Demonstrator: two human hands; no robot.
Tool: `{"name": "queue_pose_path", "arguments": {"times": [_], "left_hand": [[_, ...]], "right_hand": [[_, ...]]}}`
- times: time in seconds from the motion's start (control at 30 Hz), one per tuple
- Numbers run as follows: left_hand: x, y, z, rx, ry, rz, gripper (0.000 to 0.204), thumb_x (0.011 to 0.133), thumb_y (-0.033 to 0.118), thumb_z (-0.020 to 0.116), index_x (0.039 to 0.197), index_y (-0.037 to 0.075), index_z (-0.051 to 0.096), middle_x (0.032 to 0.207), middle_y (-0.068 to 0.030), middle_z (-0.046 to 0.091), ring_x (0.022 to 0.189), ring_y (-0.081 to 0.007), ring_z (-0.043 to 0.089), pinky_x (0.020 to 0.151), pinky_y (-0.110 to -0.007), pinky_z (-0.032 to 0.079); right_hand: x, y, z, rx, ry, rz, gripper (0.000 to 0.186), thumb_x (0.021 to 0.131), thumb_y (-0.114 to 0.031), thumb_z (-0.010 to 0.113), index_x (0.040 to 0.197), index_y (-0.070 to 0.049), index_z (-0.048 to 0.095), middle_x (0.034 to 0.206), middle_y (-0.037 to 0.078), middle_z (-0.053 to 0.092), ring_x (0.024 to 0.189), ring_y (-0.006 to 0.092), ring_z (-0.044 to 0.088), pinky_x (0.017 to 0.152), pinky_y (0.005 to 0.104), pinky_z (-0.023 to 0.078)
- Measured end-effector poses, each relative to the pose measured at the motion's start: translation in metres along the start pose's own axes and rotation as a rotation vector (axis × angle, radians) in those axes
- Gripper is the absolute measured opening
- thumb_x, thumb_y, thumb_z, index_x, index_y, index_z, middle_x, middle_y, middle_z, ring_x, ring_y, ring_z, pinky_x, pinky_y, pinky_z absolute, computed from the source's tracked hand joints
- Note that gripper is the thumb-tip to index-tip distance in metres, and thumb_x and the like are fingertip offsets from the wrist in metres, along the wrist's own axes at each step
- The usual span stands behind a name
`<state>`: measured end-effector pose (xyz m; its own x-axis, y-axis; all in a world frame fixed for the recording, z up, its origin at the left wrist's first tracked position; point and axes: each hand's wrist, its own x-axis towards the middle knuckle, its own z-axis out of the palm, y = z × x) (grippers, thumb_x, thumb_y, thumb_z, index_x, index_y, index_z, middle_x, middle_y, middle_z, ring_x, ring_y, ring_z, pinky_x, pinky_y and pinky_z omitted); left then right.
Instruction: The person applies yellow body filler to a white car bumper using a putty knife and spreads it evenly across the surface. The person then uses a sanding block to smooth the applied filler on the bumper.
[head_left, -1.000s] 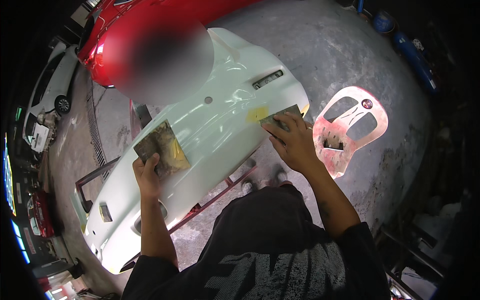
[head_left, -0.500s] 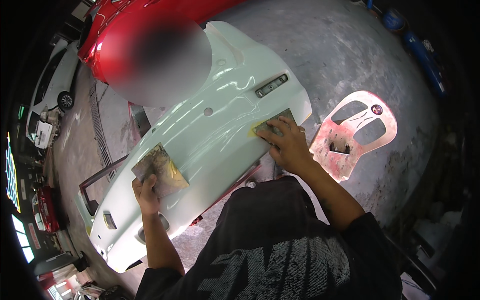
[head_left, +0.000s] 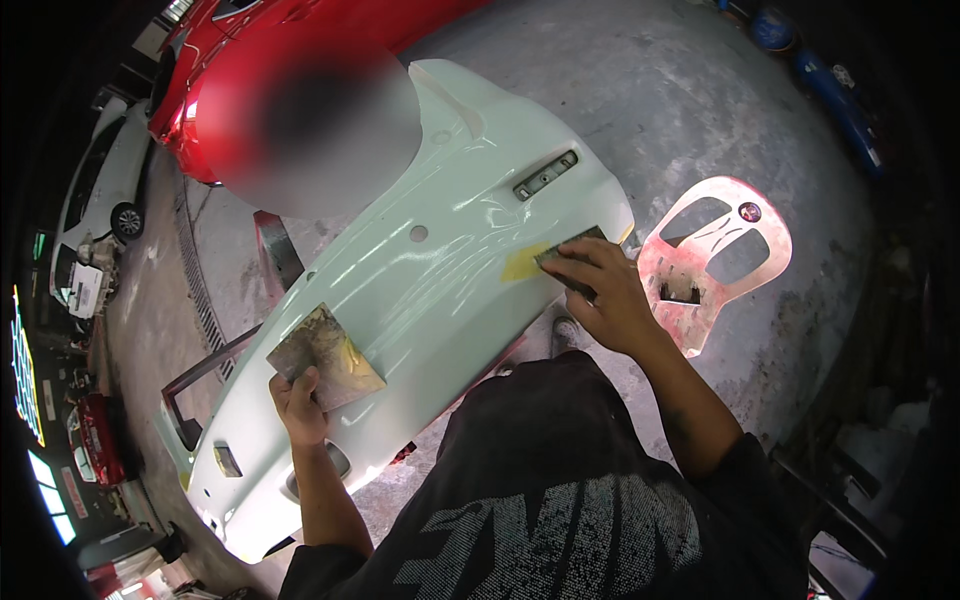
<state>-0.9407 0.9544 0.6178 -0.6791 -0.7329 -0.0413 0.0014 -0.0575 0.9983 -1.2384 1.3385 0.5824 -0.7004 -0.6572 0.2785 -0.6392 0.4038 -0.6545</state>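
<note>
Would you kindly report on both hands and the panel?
Left hand holding smeared board. Right hand gripping dark spreader beside yellow patch on pale panel. Pinkish slotted piece right of panel, not blocking patch.

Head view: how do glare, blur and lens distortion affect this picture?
Head view throughout: white glare streaks the pale bumper; a round blurred patch hides part of the red car; the floor drain looks bowed; the picture's rim falls to black.

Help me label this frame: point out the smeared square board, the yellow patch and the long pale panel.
Smeared square board (head_left: 337, 352): head view, middle of its face.
Yellow patch (head_left: 521, 263): head view, middle of its visible part.
Long pale panel (head_left: 450, 285): head view, bare surface.
</note>
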Motion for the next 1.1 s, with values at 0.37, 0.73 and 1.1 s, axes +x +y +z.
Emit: {"name": "queue_pose_path", "arguments": {"times": [0.37,0.73,1.1], "left_hand": [[0.000,0.001,-0.002,-0.067,-0.054,0.004,0.012,0.093,0.005,0.067,0.103,0.001,0.072,0.089,0.0011,0.066,0.079,-0.0101,0.058,0.075,-0.027,0.045],[0.004,-0.006,-0.013,-0.031,-0.128,0.021,0.040,0.093,0.007,0.062,0.128,-0.010,0.068,0.119,-0.0143,0.076,0.107,-0.0242,0.074,0.099,-0.036,0.058],[-0.004,0.008,0.007,-0.112,-0.068,0.003,0.026,0.092,0.007,0.065,0.115,-0.004,0.070,0.102,-0.0039,0.071,0.090,-0.0143,0.065,0.084,-0.030,0.052]], "right_hand": [[0.008,-0.024,0.035,-0.248,-0.056,0.010,0.051,0.084,-0.019,0.075,0.133,-0.034,0.078,0.142,-0.001,0.064,0.142,0.0314,0.052,0.105,0.0619,0.046],[-0.017,0.000,0.006,0.012,0.004,0.079,0.051,0.083,-0.014,0.071,0.131,-0.027,0.082,0.141,0.005,0.068,0.136,0.0292,0.061,0.109,0.0513,0.050],[-0.012,-0.011,0.045,-0.105,0.049,0.186,0.052,0.085,-0.020,0.074,0.136,-0.031,0.077,0.149,0.005,0.061,0.147,0.0292,0.049,0.113,0.0598,0.041]]}}
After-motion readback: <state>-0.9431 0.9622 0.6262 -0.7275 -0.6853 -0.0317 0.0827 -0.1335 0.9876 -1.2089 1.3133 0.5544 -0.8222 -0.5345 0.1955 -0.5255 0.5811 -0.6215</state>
